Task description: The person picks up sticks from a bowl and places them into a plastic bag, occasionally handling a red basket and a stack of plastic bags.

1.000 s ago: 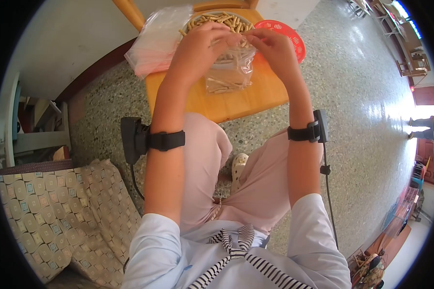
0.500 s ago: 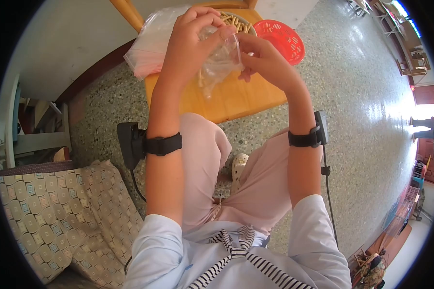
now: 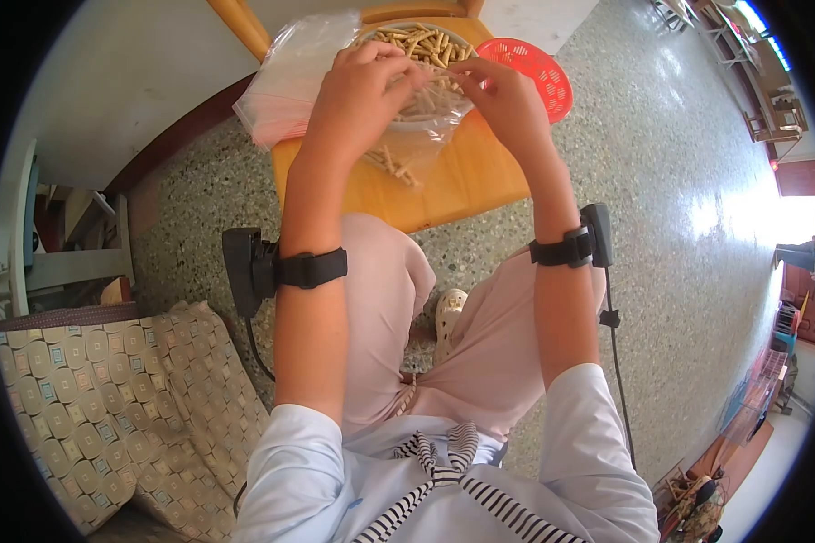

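Observation:
A clear plastic bag (image 3: 433, 134) hangs between my hands over the wooden chair seat. Several tan stick-like pieces (image 3: 391, 166) lie in its lower corner. My left hand (image 3: 364, 95) pinches the bag's top edge on one side, its fingertips slightly blurred. On the other side, my right hand (image 3: 505, 95) grips the edge between thumb and fingers. Just beyond them stands a round bowl heaped with more tan sticks (image 3: 430, 45), its near part behind the bag and hands.
Left of the bowl lies a stack of clear bags (image 3: 285, 86) with red lines near their edge. A red perforated plastic basket (image 3: 541, 77) sits at the right, partly behind my right hand. The wooden chair (image 3: 426, 204) stands before my knees; patterned cloth (image 3: 118, 398) is at lower left.
Both hands have lowered slightly, and the right has turned. The bag now hangs wider with sticks visible at its bottom, and more of the bowl shows.

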The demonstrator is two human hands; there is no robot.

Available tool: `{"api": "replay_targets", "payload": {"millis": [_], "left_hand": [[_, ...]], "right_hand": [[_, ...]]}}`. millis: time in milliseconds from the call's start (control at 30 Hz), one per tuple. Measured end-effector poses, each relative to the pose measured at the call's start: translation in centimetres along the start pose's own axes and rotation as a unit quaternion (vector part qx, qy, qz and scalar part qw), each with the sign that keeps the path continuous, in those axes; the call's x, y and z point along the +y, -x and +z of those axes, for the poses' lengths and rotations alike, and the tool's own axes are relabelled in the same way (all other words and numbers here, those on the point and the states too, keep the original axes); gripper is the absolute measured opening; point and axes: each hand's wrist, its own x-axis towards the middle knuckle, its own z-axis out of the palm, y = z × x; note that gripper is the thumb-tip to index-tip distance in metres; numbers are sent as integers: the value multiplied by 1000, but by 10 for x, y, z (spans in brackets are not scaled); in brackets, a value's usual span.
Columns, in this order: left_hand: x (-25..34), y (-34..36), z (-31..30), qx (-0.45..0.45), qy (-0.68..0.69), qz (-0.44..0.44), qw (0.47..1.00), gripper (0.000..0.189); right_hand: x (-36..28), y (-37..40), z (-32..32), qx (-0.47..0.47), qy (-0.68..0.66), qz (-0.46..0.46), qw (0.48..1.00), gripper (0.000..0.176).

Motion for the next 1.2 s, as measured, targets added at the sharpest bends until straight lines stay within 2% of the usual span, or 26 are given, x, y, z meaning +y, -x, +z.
{"api": "replay_targets", "payload": {"millis": [133,267,333,367,433,567,633,833,967,1067,1133,1200], "left_hand": [[-3,1,1,-16,-61,58,996,29],[6,2,-3,-78,-88,35,992,25],[11,-2,-6,-19,14,1,1000,24],[8,-4,-6,-19,14,1,1000,24],[-1,-11,-9,117,26,29,992,23],[-23,-11,-3,127,-12,-29,991,21],[-43,-12,3,84,-28,-81,993,16],[-46,-12,21,3,-83,-101,991,20],[-39,-14,21,-3,-131,-120,984,20],[-33,-17,21,-24,-132,-155,979,19],[-22,-16,19,-31,-222,-169,960,18],[-21,-17,21,-21,-240,-151,959,17]], "right_hand": [[7,-5,-8,-7,0,-5,1000,23],[19,-10,-1,-4,-32,-27,999,24],[19,-11,0,4,5,-16,1000,25],[19,-11,-1,4,5,-16,1000,25],[10,-14,-8,36,-42,-10,998,26],[20,-21,-9,77,-82,-34,993,27],[25,-20,-7,95,-81,-54,991,27],[19,-13,-9,106,-26,0,994,29],[16,-10,-12,116,-41,-15,992,30],[13,-8,-17,121,-34,8,992,30],[13,-8,-18,124,-33,9,992,29],[13,-7,-17,127,-36,4,991,29]]}}
